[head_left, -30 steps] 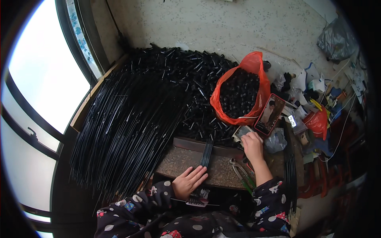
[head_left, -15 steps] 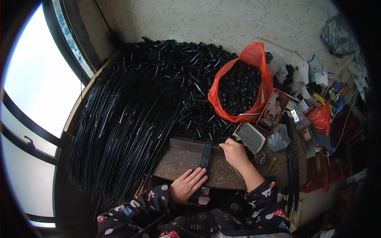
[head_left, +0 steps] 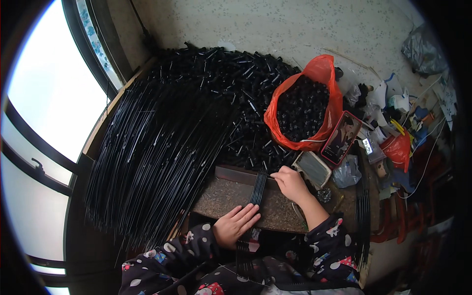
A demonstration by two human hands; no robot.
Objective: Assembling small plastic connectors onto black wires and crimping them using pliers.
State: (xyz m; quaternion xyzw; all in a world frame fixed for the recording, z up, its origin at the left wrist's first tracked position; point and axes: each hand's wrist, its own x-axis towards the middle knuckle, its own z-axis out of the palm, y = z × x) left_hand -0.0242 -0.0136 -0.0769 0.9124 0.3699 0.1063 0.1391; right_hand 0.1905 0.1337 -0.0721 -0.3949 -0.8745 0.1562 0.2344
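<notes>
Several thin black rods [head_left: 258, 189] lie side by side in a flat row on the worktable. Their far ends rest across a dark bar [head_left: 231, 173] that stands along the back of the work spot. My left hand [head_left: 236, 226] lies flat over the near part of the row, fingers stretched out and pressing down. At the far ends, my right hand [head_left: 291, 184] is closed in a pinch. Whatever sits between its fingertips is too small to make out. Below my left hand, the rods run on over the table edge towards my lap.
A large bundle of black rods [head_left: 147, 162] covers the left side, with a heap of black pieces [head_left: 216, 69] behind. To the right are a red plastic bag [head_left: 273, 115] of small black parts, a phone [head_left: 340, 137], a shallow framed tray [head_left: 313, 169] and clutter.
My right fingertips have moved slightly left, closer to the rods' far ends. My left hand keeps pressing on the row. The whole view has shifted a little, and the phone's picture differs.
</notes>
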